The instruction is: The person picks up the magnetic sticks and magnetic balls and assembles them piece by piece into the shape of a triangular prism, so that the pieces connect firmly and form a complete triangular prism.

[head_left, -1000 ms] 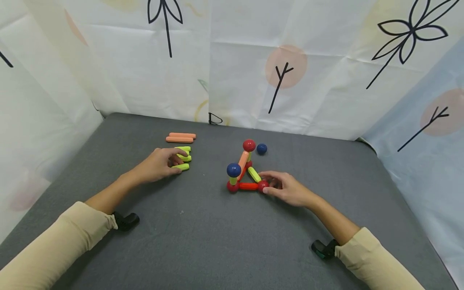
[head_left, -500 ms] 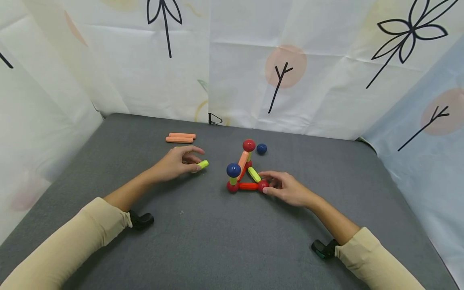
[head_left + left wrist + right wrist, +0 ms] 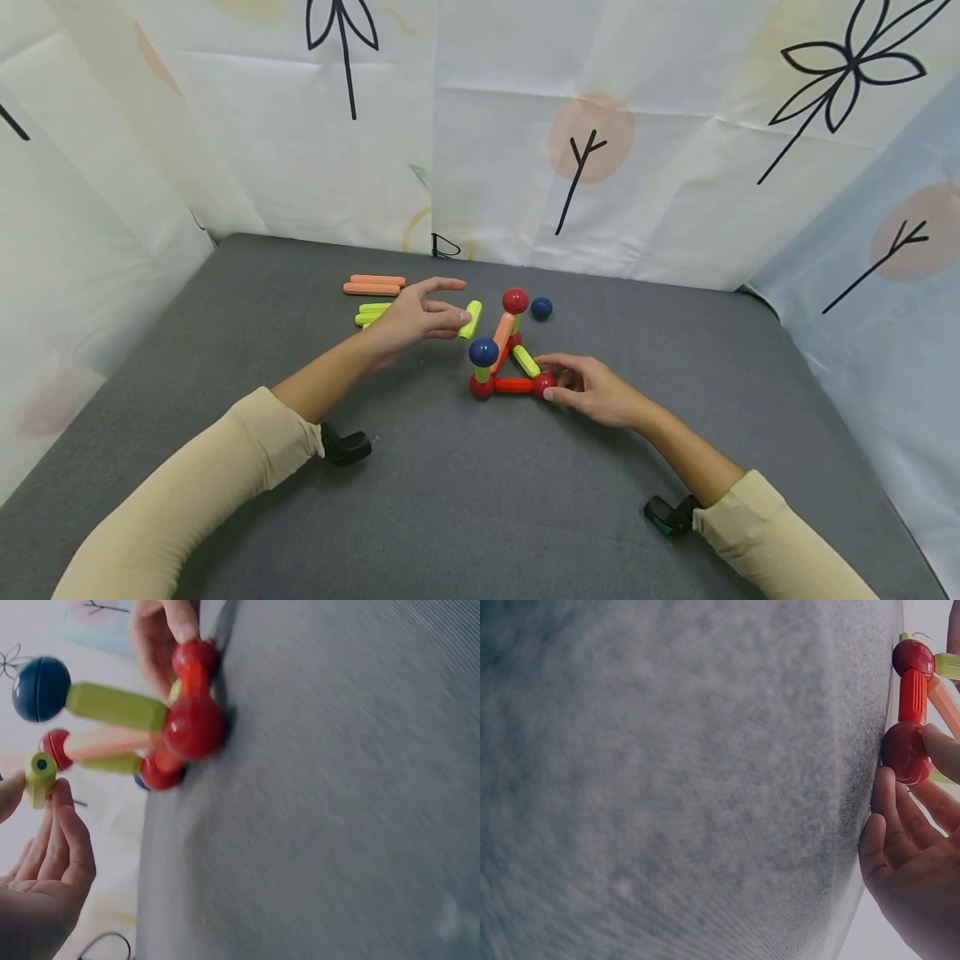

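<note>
My left hand (image 3: pixel 408 319) pinches a yellow-green magnetic rod (image 3: pixel 470 320) between thumb and fingers, raised just left of a ball-and-rod frame. In the left wrist view the rod's round end (image 3: pixel 41 765) faces the camera. The frame has a triangular base with a red rod (image 3: pixel 513 386) at the front. A blue ball (image 3: pixel 483 352) tops one upright rod, a red ball (image 3: pixel 515 301) the other. A peach rod (image 3: pixel 503 331) slants between them. My right hand (image 3: pixel 592 390) holds the red corner ball (image 3: pixel 906 752) at the base's right, thumb and fingers around it.
Two peach rods (image 3: pixel 372 289) lie at the back left. Several yellow-green rods (image 3: pixel 369 317) lie in front of them, partly behind my left hand. A loose blue ball (image 3: pixel 542 308) rests behind the frame. A patterned cloth (image 3: pixel 487 167) hangs beyond the grey table (image 3: pixel 450 500).
My left hand has picked a yellow-green rod from the group and carried it right and up to the frame, turning it more upright. The right hand has stayed at the corner ball.
</note>
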`<state>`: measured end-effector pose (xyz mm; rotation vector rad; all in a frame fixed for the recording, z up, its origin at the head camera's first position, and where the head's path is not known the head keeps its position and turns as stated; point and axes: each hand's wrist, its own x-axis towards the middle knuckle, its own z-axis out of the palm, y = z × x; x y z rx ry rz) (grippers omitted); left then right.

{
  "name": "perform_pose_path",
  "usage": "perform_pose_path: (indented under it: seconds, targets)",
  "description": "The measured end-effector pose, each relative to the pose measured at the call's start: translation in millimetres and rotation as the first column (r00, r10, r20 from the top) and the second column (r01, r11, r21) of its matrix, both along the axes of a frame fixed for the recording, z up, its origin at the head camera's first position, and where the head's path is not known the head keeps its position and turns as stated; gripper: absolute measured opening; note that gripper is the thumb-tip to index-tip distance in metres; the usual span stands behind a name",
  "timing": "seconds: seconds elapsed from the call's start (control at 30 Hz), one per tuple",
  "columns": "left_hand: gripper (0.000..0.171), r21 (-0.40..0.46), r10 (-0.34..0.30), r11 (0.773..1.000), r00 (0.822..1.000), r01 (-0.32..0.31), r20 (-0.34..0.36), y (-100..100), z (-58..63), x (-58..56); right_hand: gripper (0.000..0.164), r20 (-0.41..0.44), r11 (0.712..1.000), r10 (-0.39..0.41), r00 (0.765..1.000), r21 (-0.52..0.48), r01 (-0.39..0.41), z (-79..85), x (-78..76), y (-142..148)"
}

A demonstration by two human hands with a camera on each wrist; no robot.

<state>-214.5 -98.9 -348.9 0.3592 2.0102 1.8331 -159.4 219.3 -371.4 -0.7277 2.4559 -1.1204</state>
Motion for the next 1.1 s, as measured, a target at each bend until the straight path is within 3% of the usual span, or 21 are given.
perform_pose_path:
  seconds: [0.2,0.4,0.67,0.8,0.97,1.1]
  targets:
    - [0.062,0.014,-0.024,1.0,0.998,0.024,0.065,18.9,6.7,0.7,0.05,-0.007,1.0,0.0,1.0,-0.003,0.0,-1.0,-0.3,-0.1]
    - [0.061,0.014,-0.039,0.999,0.995,0.038,0.088,27.7,9.6,1.1,0.05,-0.008,1.0,0.01,1.0,-0.015,-0.01,-2.0,-1.0,0.0]
    - [0.06,-0.052,-0.015,0.998,0.994,0.021,0.111,38.4,16.1,-1.4,0.049,-0.007,1.0,0.007,1.0,-0.014,-0.007,-1.5,-1.0,0.3]
    - [0.051,-0.05,-0.01,0.999,0.992,0.017,0.125,39.2,15.7,-2.4,0.049,-0.005,1.0,0.005,1.0,-0.013,-0.005,-1.0,-0.4,-0.7]
    - [0.038,-0.075,-0.039,0.996,0.997,0.044,0.066,33.8,8.9,-0.1,0.049,-0.005,1.0,0.004,1.0,-0.01,-0.004,-0.5,-0.1,-1.1]
    - [0.038,-0.185,-0.116,0.977,0.993,0.108,-0.029,26.3,-4.1,2.4,0.05,-0.01,1.0,0.005,1.0,-0.009,-0.005,-0.7,-0.2,0.0]
